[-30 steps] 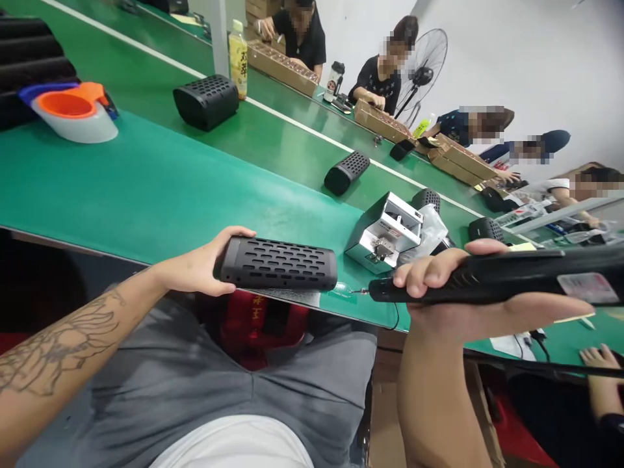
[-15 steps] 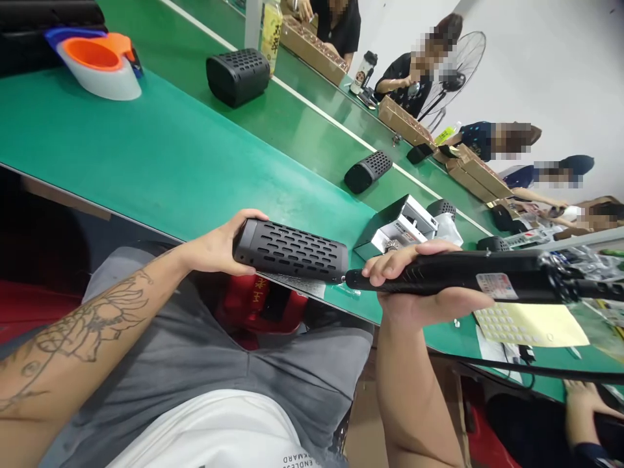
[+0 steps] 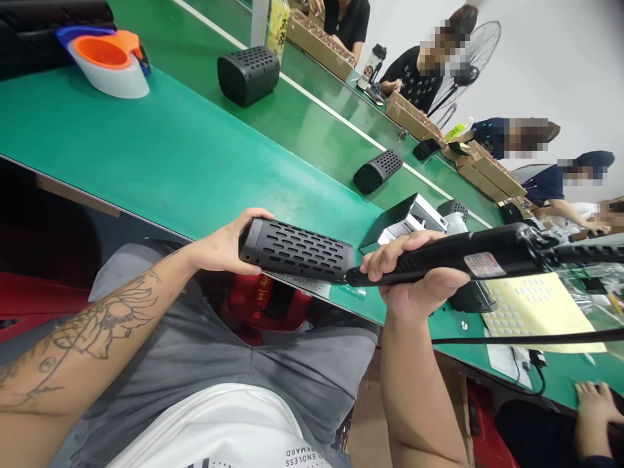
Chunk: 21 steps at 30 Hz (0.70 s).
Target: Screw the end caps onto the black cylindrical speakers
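Note:
Near the table's front edge, my left hand (image 3: 229,246) is closed around one end of a black speaker housing (image 3: 302,250) with rows of slots. The housing lies on its side, tilted a little down to the right. My right hand (image 3: 414,266) grips a black electric screwdriver (image 3: 453,255), held nearly level, its cord end to the right. Its tip meets the lower right end of the housing; the bit is mostly hidden and any screw there is too small to make out.
Behind my right hand stands a silver-and-black screw feeder (image 3: 407,221). More black housings (image 3: 248,75) sit along the green table (image 3: 160,149). An orange-and-white tape dispenser (image 3: 112,71) is at left. A yellow sticker sheet (image 3: 541,312) and a cable (image 3: 526,338) lie right. Several people work opposite.
The screwdriver's rear end has risen, so it tilts more. Its tip stays at the housing's right end. The whole view has shifted slightly, and the dark container behind my right wrist now shows.

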### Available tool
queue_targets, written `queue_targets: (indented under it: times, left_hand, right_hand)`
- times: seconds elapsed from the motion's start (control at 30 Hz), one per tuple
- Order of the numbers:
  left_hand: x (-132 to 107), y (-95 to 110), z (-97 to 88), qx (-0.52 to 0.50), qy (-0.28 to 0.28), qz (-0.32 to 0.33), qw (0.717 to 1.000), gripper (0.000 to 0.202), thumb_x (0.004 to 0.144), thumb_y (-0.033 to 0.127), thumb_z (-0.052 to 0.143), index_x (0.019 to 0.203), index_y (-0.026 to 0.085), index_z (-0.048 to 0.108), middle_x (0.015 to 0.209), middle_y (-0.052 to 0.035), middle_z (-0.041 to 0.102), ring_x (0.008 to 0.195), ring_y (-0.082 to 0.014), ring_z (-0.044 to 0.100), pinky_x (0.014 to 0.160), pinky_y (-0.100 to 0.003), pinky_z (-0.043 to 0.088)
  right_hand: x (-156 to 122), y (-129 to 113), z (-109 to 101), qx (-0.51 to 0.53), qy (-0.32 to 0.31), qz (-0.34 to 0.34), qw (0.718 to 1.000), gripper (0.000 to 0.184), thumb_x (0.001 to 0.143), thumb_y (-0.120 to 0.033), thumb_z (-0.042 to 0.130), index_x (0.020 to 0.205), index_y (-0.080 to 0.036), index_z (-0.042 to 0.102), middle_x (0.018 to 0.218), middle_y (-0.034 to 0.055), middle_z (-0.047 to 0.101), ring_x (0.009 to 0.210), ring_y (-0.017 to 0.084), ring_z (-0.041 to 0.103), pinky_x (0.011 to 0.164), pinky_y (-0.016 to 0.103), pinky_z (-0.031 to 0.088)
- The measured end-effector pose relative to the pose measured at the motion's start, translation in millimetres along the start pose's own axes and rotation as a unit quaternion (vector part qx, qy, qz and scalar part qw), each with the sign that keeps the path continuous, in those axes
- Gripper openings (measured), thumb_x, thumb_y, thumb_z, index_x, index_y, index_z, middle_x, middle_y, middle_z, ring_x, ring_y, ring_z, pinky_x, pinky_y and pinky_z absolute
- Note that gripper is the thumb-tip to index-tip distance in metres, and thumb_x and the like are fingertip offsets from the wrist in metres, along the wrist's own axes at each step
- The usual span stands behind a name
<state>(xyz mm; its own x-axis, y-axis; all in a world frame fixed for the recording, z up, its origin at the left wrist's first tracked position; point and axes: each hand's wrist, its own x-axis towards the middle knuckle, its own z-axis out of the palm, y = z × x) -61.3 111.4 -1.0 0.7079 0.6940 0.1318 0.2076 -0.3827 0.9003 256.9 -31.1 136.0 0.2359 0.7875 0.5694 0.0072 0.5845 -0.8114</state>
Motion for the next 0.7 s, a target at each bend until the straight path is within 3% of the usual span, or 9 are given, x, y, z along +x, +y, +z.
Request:
queue_targets:
  times: [0.17,0.4,0.57,0.7]
  left_hand:
    - [-0.5,4.0,0.0,0.002,0.001,-0.001,1.0,0.116,0.074,0.055,0.105,0.173,0.031,0.051,0.157,-0.0091,0.073,0.137,-0.0354,0.078,0.118,-0.042,0.068]
    - [-0.2,4.0,1.3,-0.005,0.015,0.003,1.0,0.117,0.071,0.057,0.108,0.172,0.03,0.054,0.16,-0.0108,0.072,0.142,-0.0378,0.076,0.124,-0.045,0.065]
    - [-1.8,-1.6,1.2,0.002,0.016,0.015,1.0,0.115,0.074,0.054,0.107,0.174,0.03,0.054,0.161,-0.0106,0.072,0.143,-0.037,0.076,0.125,-0.044,0.065]
    - [-1.9,-1.7,0.8,0.0,0.012,0.01,1.0,0.116,0.074,0.053,0.108,0.174,0.03,0.053,0.163,-0.011,0.071,0.144,-0.0378,0.076,0.127,-0.045,0.065]
  right_hand:
    - [-1.1,0.0,1.3,-0.01,-0.001,0.004,1.0,0.051,0.096,-0.081,0.093,0.104,-0.031,0.086,0.061,-0.0058,0.067,0.037,0.017,0.054,0.042,0.036,0.058]
    - [3.2,3.6,-0.9,-0.014,-0.012,-0.01,1.0,0.053,0.097,-0.083,0.09,0.092,-0.031,0.08,0.056,-0.007,0.061,0.033,0.016,0.049,0.039,0.034,0.056]
    - [0.3,3.6,-2.8,-0.006,-0.019,-0.009,1.0,0.057,0.096,-0.084,0.091,0.096,-0.029,0.076,0.059,-0.0079,0.062,0.035,0.015,0.051,0.042,0.033,0.059]
    - [-2.7,5.0,-1.7,0.007,-0.023,-0.017,1.0,0.049,0.099,-0.077,0.09,0.107,-0.028,0.084,0.061,-0.0068,0.067,0.036,0.015,0.053,0.043,0.032,0.058]
